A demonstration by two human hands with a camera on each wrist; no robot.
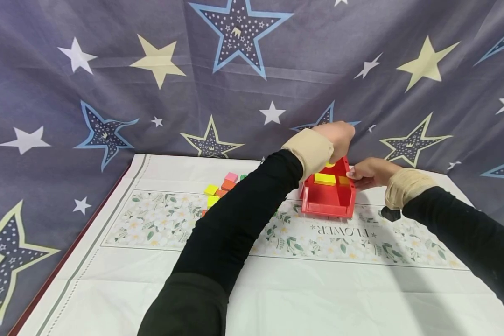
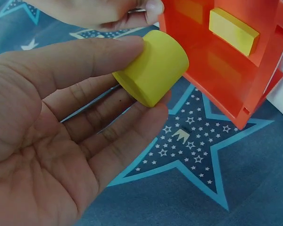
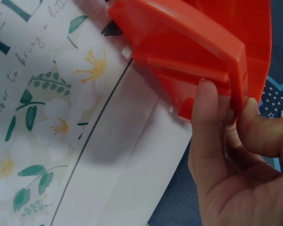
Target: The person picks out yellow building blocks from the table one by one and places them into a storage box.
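A yellow cylinder block (image 2: 158,68) is pinched between the thumb and fingers of my left hand (image 1: 339,137), over the far end of an open red plastic bin (image 1: 327,209). In the left wrist view, the cylinder is beside the bin's opening, held apart from its wall. My right hand (image 1: 371,171) grips the bin's right side wall, with the thumb on one face and fingers on the other, as the right wrist view shows. Inside the bin lies a yellow rectangular block (image 1: 325,179). The left hand's fingers are hidden from the head view.
Left of the bin, several loose blocks lie on the tablecloth, among them a yellow block (image 1: 211,189), a pink block (image 1: 231,177) and an orange block (image 1: 228,185). My left forearm (image 1: 231,224) covers part of that area. A star-patterned curtain (image 1: 243,93) hangs right behind the table.
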